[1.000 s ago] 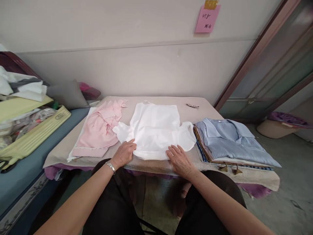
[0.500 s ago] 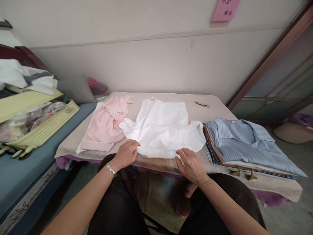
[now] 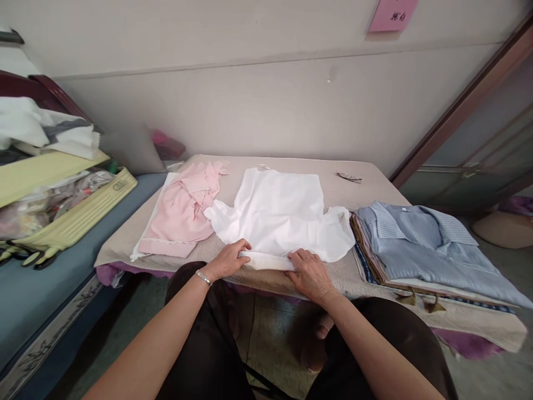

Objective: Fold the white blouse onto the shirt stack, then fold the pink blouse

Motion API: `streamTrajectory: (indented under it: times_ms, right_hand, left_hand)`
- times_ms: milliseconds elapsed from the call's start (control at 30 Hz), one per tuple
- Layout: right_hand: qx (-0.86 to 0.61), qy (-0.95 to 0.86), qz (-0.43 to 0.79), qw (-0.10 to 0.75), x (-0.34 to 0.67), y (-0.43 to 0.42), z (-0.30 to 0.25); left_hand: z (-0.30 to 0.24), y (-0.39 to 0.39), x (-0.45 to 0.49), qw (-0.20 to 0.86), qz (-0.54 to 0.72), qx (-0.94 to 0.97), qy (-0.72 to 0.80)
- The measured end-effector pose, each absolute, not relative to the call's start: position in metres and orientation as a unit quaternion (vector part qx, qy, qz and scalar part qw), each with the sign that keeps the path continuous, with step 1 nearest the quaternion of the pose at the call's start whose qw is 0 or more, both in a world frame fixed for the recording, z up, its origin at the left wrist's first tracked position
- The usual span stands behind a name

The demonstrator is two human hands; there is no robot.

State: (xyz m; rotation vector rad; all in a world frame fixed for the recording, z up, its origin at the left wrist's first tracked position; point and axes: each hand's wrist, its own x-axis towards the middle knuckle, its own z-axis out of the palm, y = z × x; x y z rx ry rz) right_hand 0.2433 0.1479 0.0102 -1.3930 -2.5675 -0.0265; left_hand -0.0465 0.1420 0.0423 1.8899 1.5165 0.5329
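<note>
Room of domestic character, with clothes laid out. Homely signs: a blue-covered bed or couch (image 3: 25, 303), a grey cushion (image 3: 145, 150), and spectacles (image 3: 348, 178) on a cloth-draped table (image 3: 356, 200). The white top (image 3: 278, 205), folded stack (image 3: 425, 239), handwritten wall note (image 3: 392, 15) and bare floor (image 3: 266, 339) leave home or small workshop undecided.

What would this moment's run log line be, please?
white garment: spread out; left hand: gripping near edge; right hand: gripping near edge
</note>
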Motion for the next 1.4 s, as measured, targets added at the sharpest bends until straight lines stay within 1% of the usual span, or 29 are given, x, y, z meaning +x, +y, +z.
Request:
streamTrajectory:
  times_ms: [100,167,233,267,333,400,433,567,633,733,833,933,1000,1100,1233,1333,1400]
  right_hand:
    - [-0.451,-0.886,-0.068,0.088,0.248,0.15,0.008]
    - [-0.45,-0.884,-0.1,0.075,0.251,0.151,0.006]
    - [-0.454,-0.882,-0.111,0.067,0.254,0.151,0.006]
    - [-0.455,-0.882,-0.108,0.065,0.255,0.15,0.005]
    - [-0.454,-0.884,-0.094,0.064,0.256,0.148,0.005]
    - [-0.458,-0.882,-0.084,0.07,0.255,0.145,0.006]
    - [-0.462,-0.88,-0.084,0.074,0.255,0.144,0.006]
    - [-0.476,-0.869,-0.103,0.09,0.252,0.142,0.007]
    - [-0.481,-0.863,-0.116,0.104,0.253,0.144,0.006]
    - [-0.497,-0.848,-0.133,0.132,0.256,0.146,0.005]
    - [-0.495,-0.852,-0.124,0.119,0.262,0.144,0.004]
    - [-0.476,-0.871,-0.081,0.088,0.268,0.141,0.01]
    - [-0.471,-0.877,-0.039,0.093,0.267,0.148,0.025]
    - [-0.476,-0.868,0.044,0.135,0.242,0.184,0.06]
    - [-0.49,-0.844,0.15,0.159,0.156,0.286,0.093]
    - [-0.555,-0.781,0.24,0.157,0.074,0.379,0.087]
    - [-0.582,-0.76,0.241,0.161,0.026,0.433,0.072]
  left_hand:
    - [0.035,0.144,-0.044,0.329,0.239,0.706,0.58]
    - [0.031,0.144,-0.043,0.297,0.252,0.693,0.607]
    - [0.029,0.144,-0.046,0.244,0.272,0.664,0.652]
    - [0.03,0.145,-0.05,0.226,0.306,0.62,0.686]
    - [0.033,0.149,-0.06,0.223,0.401,0.474,0.751]
    - [0.035,0.154,-0.072,0.258,0.476,0.324,0.776]
    - [0.035,0.158,-0.076,0.287,0.49,0.283,0.773]
    - [0.027,0.174,-0.077,0.475,0.524,0.198,0.679]
    - [0.022,0.182,-0.072,0.512,0.564,0.148,0.632]
    - [0.018,0.188,-0.066,0.451,0.631,0.125,0.619]
    - [0.016,0.185,-0.062,0.402,0.674,0.11,0.609]
    - [0.016,0.18,-0.056,0.398,0.684,0.094,0.604]
    - [0.019,0.178,-0.051,0.404,0.689,0.093,0.594]
    - [0.023,0.178,-0.044,0.394,0.706,0.101,0.58]
    - [0.03,0.178,-0.038,0.383,0.714,0.113,0.575]
    - [0.028,0.178,-0.037,0.398,0.693,0.117,0.59]
    - [0.021,0.178,-0.037,0.419,0.684,0.097,0.589]
